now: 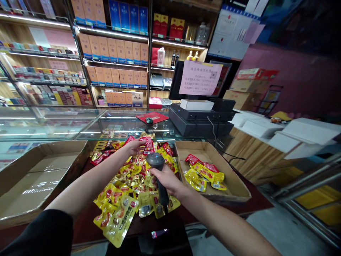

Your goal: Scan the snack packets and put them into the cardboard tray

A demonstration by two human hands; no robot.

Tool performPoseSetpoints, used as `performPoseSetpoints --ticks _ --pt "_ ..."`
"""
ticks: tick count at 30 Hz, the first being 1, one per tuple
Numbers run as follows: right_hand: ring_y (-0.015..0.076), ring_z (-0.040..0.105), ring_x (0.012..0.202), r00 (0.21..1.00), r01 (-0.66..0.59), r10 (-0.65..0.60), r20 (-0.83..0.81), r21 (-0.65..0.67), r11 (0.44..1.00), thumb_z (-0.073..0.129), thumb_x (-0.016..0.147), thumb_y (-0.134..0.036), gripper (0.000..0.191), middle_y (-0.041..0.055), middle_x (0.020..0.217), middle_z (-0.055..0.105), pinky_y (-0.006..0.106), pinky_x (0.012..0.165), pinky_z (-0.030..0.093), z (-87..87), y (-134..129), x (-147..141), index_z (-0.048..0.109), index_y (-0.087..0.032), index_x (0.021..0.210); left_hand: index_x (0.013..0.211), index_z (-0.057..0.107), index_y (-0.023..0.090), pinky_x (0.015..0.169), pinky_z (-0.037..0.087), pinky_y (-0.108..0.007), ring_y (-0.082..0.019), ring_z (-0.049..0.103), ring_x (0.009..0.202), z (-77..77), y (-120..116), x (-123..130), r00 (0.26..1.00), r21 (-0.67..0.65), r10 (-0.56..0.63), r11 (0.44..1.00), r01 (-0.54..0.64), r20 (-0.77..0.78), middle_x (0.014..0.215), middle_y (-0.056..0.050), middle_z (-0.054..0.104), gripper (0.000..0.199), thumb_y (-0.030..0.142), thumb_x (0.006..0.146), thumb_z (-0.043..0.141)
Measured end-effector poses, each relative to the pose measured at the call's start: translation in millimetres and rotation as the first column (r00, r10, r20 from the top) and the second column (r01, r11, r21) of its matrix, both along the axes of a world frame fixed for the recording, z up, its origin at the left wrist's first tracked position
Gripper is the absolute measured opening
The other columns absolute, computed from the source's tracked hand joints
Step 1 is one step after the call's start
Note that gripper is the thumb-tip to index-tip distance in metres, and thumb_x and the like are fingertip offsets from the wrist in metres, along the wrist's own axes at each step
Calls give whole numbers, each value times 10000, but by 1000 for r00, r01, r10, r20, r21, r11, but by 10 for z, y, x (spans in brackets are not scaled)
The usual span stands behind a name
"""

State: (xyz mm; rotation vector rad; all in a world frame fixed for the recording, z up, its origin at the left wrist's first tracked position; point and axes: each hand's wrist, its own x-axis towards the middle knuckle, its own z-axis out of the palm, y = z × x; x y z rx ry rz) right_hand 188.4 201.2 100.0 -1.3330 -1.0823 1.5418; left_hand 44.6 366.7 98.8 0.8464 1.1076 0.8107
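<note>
A red packet (148,146) sits pinched in the fingers of the left hand (135,147) over the packet pile (131,170), near the dark scanner (156,160) whose handle the right hand (167,179) grips, its fingers partly hidden. The right cardboard tray (204,152) holds red and yellow packets (205,172), while the left cardboard tray (39,172) is cut off at the view's edge.

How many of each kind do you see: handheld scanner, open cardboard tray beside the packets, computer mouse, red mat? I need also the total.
Handheld scanner, in the right hand: 1
Open cardboard trays: 2
Computer mouse: 1
Red mat: 1
Total: 5
</note>
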Motion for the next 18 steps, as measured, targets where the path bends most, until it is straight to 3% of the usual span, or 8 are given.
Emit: performPoseSetpoints --ticks 9,18 --pt "94 520 450 1000 -6 6 12 9 1000 611 659 -273 166 -46 572 516 192 381 383 5 -46 -22 506 -189 756 849 483 210 463 451 -182 -95 590 578 69 -25 -26 1000 2 -6 1000 6 15 770 29 594 184 161 752 631" --pt "105 498 441 1000 -7 7 14 26 1000 599 688 -280 143 -43 531 499 206 378 383 15 -44 -27 505 -194 753 845 465 211 473 450 -179 -93 590 578 5 35 -39 999 3 -21 1000 21 25 763 30 590 204 184 747 642"
